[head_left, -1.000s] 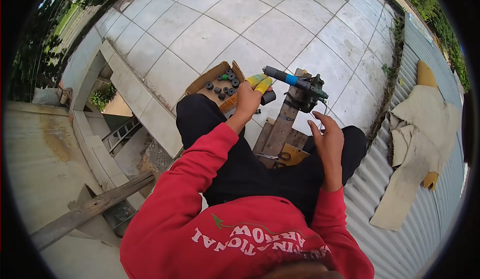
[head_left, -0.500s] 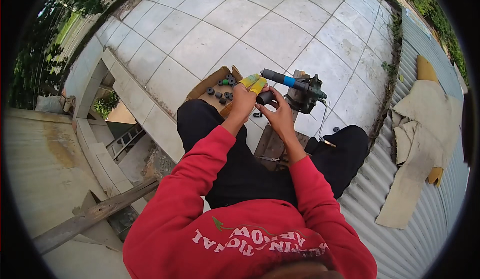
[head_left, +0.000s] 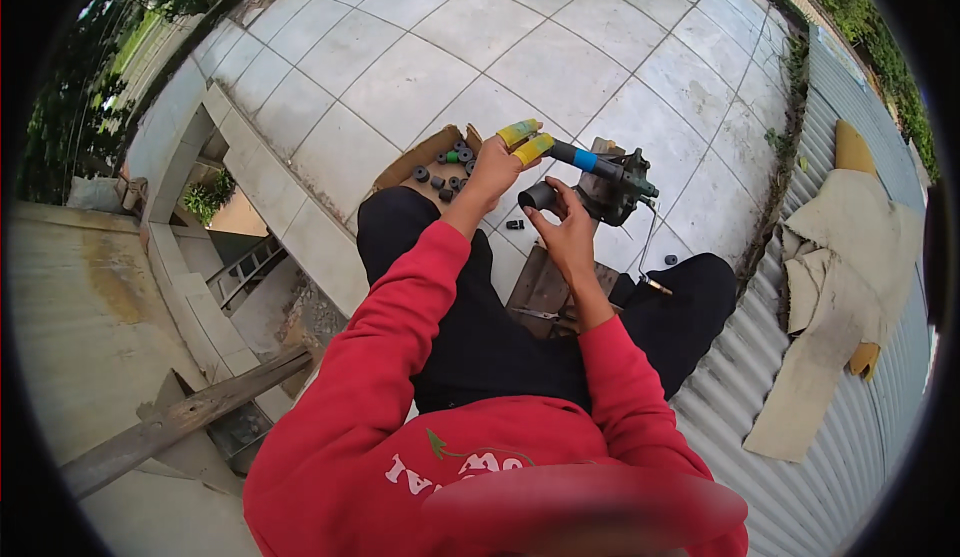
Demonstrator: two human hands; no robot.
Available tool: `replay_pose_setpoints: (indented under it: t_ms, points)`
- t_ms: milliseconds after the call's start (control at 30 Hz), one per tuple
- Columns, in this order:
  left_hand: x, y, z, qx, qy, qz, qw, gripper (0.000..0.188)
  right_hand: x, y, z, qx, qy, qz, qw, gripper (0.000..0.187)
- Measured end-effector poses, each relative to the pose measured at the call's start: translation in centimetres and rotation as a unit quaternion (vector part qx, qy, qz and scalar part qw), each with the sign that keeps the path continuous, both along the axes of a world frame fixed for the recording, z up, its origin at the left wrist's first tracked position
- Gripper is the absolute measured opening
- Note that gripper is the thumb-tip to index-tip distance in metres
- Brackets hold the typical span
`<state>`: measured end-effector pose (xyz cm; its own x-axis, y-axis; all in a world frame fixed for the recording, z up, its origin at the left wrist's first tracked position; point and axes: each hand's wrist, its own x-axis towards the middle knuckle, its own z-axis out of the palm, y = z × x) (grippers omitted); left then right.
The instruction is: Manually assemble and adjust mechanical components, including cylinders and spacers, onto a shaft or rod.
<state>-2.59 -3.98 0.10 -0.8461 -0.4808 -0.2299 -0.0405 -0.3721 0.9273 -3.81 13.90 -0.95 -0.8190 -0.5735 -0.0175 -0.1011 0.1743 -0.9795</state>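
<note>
My left hand [head_left: 497,165] is at the free end of a black rod [head_left: 610,167] with a blue band. Yellow wraps [head_left: 534,148] cover two of its fingers, which lie over the rod's tip and hide it; the thumb side is hidden too. The rod sticks out from a dark metal machine [head_left: 630,189] with a crank-like handle [head_left: 655,284]. Just below the rod, my right hand [head_left: 568,235] pinches a short, hollow black cylinder [head_left: 538,196] between thumb and fingers. Its round open end faces left.
Beyond my left knee, a cardboard box [head_left: 405,163] contains several small black cylindrical pieces and a green one. A small black part [head_left: 515,225] and another black piece [head_left: 671,259] lie on the tiles. Beige cloth [head_left: 850,222] drapes over corrugated metal sheeting [head_left: 722,412] at right.
My left hand has moved from beside the black cylinder up and right onto the rod's tip, which showed before. My right hand keeps the cylinder, now more in sight.
</note>
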Motion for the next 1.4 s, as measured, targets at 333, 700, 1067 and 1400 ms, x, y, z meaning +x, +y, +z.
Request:
replay_pose_setpoints:
  t_ms: [333, 700, 1067, 1400]
  points:
    - [-0.5, 0.5, -0.2, 0.006, 0.02, -0.002, 1.0, 0.04, 3.2, 5.4, 0.5, 0.135, -0.042, 0.04, 0.989, 0.06]
    - [-0.2, 0.4, 0.4, 0.004, 0.014, -0.012, 1.0, 0.04, -6.4, 14.7, 7.5, 0.141, 0.126, -0.198, 0.962, 0.056]
    - [-0.5, 0.6, 0.3, -0.007, 0.011, -0.016, 1.0, 0.038, -20.8, 20.9, -4.4, 0.558, 0.054, 0.22, 0.798, 0.063]
    - [-0.4, 0.4, -0.4, 0.021, 0.036, 0.003, 0.999, 0.04, -17.2, 20.5, -2.5, 0.49, 0.262, -0.018, 0.831, 0.043]
